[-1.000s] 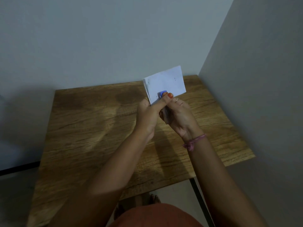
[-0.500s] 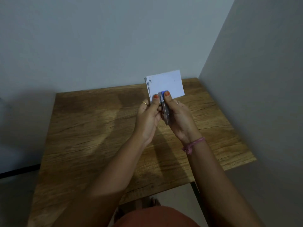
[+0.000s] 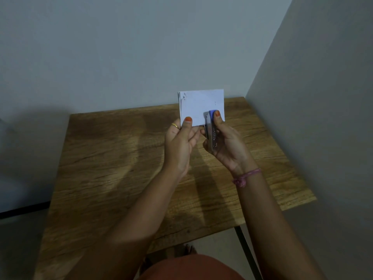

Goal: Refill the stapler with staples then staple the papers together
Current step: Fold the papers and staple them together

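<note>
Head view: above the far right part of the wooden table [image 3: 121, 158], the left hand [image 3: 180, 144] pinches the lower left edge of the papers [image 3: 201, 106], held upright. The right hand [image 3: 228, 146], closed around the blue-tipped stapler [image 3: 212, 128], holds it with its long axis running up from the palm and its nose over the sheets' lower right edge, seemingly poised to squeeze there.
</note>
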`<state>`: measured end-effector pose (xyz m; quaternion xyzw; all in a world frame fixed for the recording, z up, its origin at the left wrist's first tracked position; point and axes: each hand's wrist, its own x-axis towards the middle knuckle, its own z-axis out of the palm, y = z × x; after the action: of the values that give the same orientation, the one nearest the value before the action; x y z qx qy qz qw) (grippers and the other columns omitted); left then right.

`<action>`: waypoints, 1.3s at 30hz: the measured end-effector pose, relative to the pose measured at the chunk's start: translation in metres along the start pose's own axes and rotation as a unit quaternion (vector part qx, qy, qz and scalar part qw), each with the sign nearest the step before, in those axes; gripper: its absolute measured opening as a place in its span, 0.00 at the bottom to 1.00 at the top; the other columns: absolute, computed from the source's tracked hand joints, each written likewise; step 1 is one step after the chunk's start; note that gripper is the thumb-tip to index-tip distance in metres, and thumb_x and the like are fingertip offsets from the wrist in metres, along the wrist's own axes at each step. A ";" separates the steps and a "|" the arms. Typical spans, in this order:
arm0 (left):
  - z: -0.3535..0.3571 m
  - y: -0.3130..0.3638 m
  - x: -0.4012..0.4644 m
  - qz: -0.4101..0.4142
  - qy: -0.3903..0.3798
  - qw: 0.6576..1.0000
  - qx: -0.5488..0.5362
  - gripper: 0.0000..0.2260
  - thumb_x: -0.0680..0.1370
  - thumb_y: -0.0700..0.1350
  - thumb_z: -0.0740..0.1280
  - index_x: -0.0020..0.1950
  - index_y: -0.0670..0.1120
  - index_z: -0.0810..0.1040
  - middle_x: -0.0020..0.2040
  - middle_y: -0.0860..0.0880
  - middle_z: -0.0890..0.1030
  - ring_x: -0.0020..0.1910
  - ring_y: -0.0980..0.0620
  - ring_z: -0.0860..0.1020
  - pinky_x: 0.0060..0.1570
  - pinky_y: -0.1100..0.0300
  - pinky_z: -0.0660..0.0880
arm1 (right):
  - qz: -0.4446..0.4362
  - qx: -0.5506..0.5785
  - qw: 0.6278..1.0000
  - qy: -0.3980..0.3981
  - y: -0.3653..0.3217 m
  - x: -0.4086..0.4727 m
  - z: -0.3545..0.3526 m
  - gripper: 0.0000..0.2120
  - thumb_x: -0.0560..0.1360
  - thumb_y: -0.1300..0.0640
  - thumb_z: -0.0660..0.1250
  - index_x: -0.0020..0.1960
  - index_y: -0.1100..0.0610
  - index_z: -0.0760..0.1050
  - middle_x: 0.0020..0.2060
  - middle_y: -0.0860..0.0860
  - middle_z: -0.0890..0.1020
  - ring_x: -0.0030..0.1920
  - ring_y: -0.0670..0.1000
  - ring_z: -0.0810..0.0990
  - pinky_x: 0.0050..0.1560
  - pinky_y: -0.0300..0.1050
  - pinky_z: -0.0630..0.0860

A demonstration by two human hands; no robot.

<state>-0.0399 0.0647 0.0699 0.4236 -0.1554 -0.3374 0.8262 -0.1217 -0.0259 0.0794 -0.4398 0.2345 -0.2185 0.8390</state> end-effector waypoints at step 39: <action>-0.001 0.006 0.007 0.024 0.061 0.989 0.129 0.08 0.73 0.36 0.70 0.51 0.43 0.79 0.44 0.49 0.86 0.44 0.52 0.85 0.40 0.63 0.80 | 0.000 0.033 0.999 -0.003 0.007 0.005 0.001 0.12 0.71 0.49 0.72 0.47 0.57 0.82 0.38 0.51 0.81 0.36 0.45 0.78 0.30 0.36 0.72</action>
<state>-0.0317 0.0632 0.0744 0.5427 -0.1573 -0.2676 0.7805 -0.1162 -0.0241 0.0736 -0.4128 0.2247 -0.2244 0.8537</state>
